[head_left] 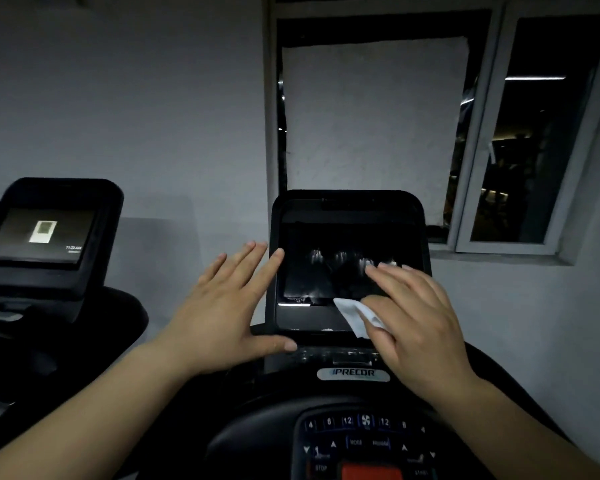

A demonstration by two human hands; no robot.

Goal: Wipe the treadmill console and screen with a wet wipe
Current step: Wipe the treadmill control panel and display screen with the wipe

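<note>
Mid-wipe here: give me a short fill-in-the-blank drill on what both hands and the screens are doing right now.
1. The crumpled white wet wipe is under the ____ hand.
2. The left hand is ____, fingers spread, at the screen's left edge.
3. The dark treadmill screen ahead is ____, while the neighbouring treadmill's screen is lit.

Missing words: right; open; off
</note>
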